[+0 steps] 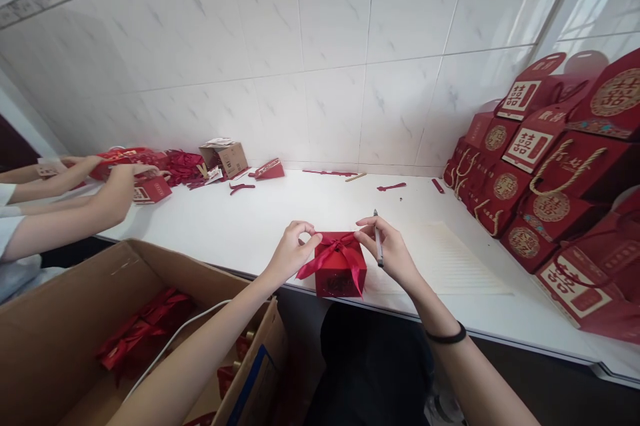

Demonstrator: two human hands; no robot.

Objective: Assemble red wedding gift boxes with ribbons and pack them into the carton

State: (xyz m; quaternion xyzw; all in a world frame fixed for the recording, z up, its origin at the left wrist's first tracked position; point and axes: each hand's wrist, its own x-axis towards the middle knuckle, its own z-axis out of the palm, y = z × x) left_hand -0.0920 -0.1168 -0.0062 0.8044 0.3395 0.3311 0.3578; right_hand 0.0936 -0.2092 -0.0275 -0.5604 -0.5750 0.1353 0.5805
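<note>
White tiled wall backs white counter bearing red box.

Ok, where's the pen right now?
In the head view the pen is tucked upright in the right hand, just right of the small red box at the near edge of the white counter.

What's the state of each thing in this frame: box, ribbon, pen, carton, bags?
Small red gift box: closed, at counter edge.
Red satin ribbon: tied in a bow on top.
Left hand: pinching bow loop.
Right hand: pinching bow, pen tucked in fingers.
Grey pen: held upright, idle.
Brown cardboard carton: open, red ribboned items inside.
Red paper gift bags: stacked leaning at right.
</note>
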